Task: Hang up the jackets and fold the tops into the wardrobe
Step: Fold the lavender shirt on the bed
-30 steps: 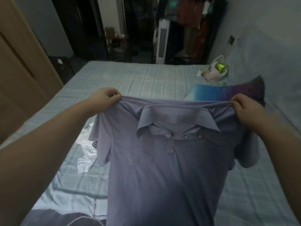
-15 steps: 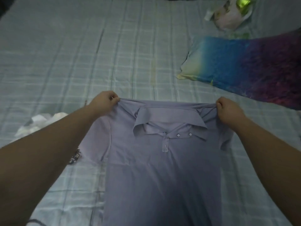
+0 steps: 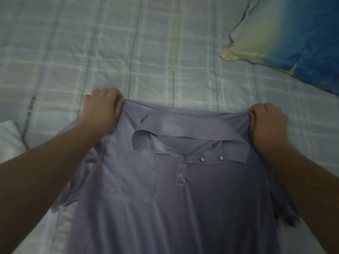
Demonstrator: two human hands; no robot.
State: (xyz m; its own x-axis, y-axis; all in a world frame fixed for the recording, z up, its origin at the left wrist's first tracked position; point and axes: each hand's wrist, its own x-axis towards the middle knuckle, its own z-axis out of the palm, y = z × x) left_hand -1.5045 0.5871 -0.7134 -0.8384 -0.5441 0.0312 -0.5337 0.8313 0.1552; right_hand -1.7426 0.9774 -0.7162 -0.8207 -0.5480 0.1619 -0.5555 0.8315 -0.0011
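Note:
A lilac polo shirt [image 3: 165, 204] with a collar and two small buttons lies front up, spread over the checked bed sheet [image 3: 128, 52]. My left hand [image 3: 102, 110] grips its left shoulder seam with curled fingers. My right hand [image 3: 267, 123] grips the right shoulder seam the same way. The shirt is stretched flat between both hands, and its lower part runs out of the bottom of the view. Both sleeves hang partly hidden under my forearms.
A pillow [image 3: 293, 37] fading from pale yellow to blue lies at the upper right of the bed. A white garment [image 3: 9, 140] shows at the left edge. The sheet stretches bare beyond the shirt's collar.
I have lowered the shirt from mid-air onto the bed while leaning closer. Both hands keep their grip on the shoulders. The room beyond the bed has left the view.

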